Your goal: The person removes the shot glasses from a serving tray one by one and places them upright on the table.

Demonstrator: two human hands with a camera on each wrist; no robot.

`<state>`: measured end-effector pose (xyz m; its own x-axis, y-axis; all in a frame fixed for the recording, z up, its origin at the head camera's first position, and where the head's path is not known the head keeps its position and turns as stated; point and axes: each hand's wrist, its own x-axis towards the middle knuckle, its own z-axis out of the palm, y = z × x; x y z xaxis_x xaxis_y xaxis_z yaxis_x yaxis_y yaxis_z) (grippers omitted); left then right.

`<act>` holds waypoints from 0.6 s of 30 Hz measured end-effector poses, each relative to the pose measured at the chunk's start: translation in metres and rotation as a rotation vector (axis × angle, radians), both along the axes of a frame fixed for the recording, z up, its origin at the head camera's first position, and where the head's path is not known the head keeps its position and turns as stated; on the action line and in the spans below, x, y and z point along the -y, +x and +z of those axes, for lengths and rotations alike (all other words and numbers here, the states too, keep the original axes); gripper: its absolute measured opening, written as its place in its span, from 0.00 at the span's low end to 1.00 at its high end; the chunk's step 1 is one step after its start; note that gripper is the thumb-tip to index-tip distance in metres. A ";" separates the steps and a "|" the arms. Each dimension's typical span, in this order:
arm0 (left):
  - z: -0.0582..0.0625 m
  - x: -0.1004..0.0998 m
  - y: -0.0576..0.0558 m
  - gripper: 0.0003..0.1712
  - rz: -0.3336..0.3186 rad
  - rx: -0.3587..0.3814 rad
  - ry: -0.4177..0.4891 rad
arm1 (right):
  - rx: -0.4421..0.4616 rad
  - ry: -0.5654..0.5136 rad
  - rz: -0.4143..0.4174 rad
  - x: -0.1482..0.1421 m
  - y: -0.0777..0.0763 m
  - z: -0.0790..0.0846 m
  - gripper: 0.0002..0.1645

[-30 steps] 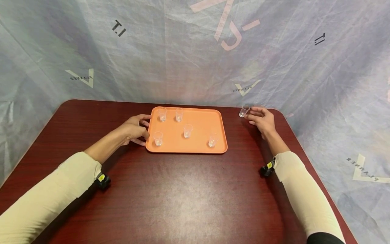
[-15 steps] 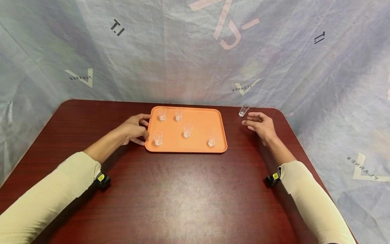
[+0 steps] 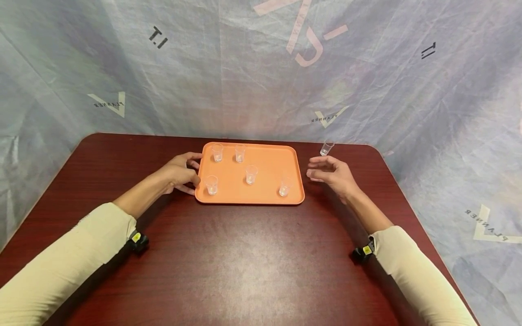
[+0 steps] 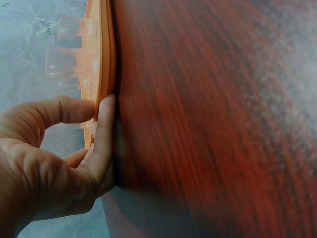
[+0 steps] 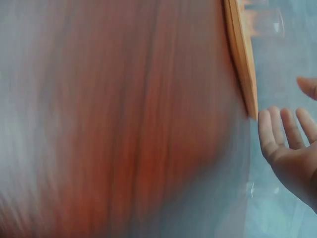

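Observation:
An orange tray point(image 3: 269, 158) lies at the far middle of the table, with several small clear shot glasses standing on it, among them one near its centre point(image 3: 251, 175) and one at its front right point(image 3: 284, 187). My left hand point(image 3: 179, 174) grips the tray's left edge. In the left wrist view the thumb point(image 4: 72, 109) presses on the rim from above and fingers point(image 4: 102, 134) reach under it. Just right of the tray is my right hand point(image 3: 332, 176), fingers spread and holding nothing. Another clear shot glass point(image 3: 326, 147) stands on the table behind the right hand.
The dark red wooden table point(image 3: 253, 262) extends toward me. A grey printed cloth point(image 3: 244, 68) hangs close behind its far edge and along both sides. Dark wrist cameras point(image 3: 138, 242) sit at the cuffs.
My right hand has let go of the lone shot glass and moved left and nearer me, to beside the tray's right edge. The left hand and tray have stayed in place.

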<state>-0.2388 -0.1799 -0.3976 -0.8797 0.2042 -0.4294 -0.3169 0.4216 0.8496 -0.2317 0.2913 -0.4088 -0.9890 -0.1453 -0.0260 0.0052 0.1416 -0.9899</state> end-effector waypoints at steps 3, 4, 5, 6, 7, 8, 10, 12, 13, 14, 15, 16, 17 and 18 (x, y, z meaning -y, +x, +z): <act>0.001 0.000 0.000 0.63 -0.001 0.000 -0.003 | -0.014 0.010 0.038 0.010 0.006 0.001 0.32; 0.001 -0.001 0.001 0.63 -0.001 0.001 -0.002 | -0.016 0.017 0.052 0.014 0.008 0.001 0.33; 0.002 -0.001 0.001 0.63 -0.002 0.001 -0.002 | -0.016 0.021 0.068 0.017 0.010 0.002 0.33; 0.002 0.000 0.001 0.63 -0.004 -0.001 -0.003 | -0.018 0.033 0.085 0.020 0.011 0.002 0.34; 0.002 -0.001 0.001 0.63 -0.003 0.000 -0.003 | -0.020 0.050 0.102 0.023 0.013 0.002 0.34; 0.003 -0.001 0.001 0.63 -0.002 0.000 -0.004 | -0.019 0.064 0.118 0.026 0.014 0.002 0.35; 0.002 -0.001 0.001 0.63 0.000 0.000 -0.007 | -0.019 0.078 0.150 0.032 0.017 0.001 0.35; 0.002 0.000 0.001 0.63 0.001 -0.003 -0.011 | -0.014 0.112 0.163 0.038 0.018 0.000 0.35; 0.002 -0.001 0.001 0.63 0.003 -0.003 -0.013 | -0.013 0.130 0.167 0.040 0.019 -0.001 0.35; 0.002 0.000 0.001 0.63 0.002 -0.004 -0.014 | -0.010 0.141 0.171 0.043 0.019 -0.003 0.35; 0.002 -0.001 0.001 0.63 0.000 -0.006 -0.015 | -0.010 0.154 0.174 0.045 0.020 -0.004 0.34; 0.002 -0.001 0.001 0.63 -0.001 -0.008 -0.015 | -0.008 0.164 0.174 0.047 0.020 -0.005 0.34; 0.001 -0.001 0.001 0.63 -0.001 -0.009 -0.015 | -0.006 0.171 0.173 0.049 0.021 -0.006 0.33; 0.002 -0.001 0.001 0.64 -0.001 -0.010 -0.014 | -0.007 0.173 0.173 0.051 0.021 -0.006 0.33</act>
